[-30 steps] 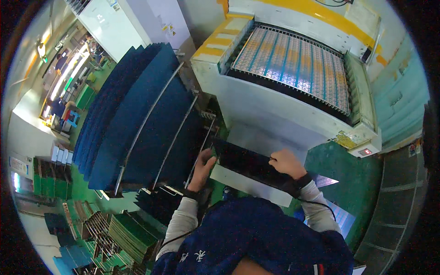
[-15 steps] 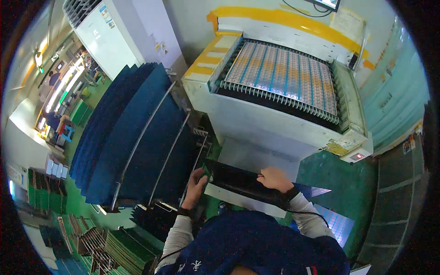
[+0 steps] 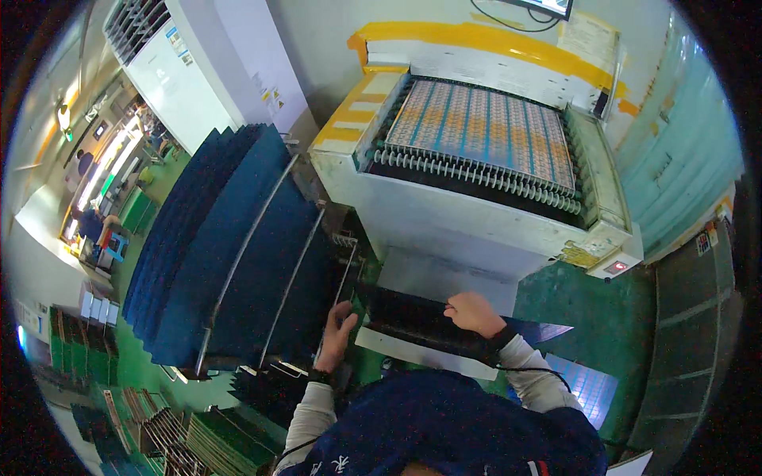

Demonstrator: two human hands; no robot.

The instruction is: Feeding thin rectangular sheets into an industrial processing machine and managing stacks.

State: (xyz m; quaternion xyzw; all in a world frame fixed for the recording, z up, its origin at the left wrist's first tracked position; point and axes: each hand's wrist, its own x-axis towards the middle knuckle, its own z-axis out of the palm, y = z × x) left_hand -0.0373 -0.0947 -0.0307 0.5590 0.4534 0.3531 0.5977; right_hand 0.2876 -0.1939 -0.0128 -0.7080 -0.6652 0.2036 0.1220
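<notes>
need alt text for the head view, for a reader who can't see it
A person's left hand and right hand grip the two ends of a stack of dark flat panels in front of a white conveyor machine. The machine's roller bed carries a blue and orange patterned sheet; a rack of upright dark blue boards stands at the left.

White conveyor machine [image 3: 476, 230] carries a patterned sheet [image 3: 484, 131] on its rollers [image 3: 468, 174], a white ledge [image 3: 421, 355] below it holds a dark panel stack [image 3: 413, 321], and a rack [image 3: 238, 254] holds upright blue panels [image 3: 198, 238].
</notes>
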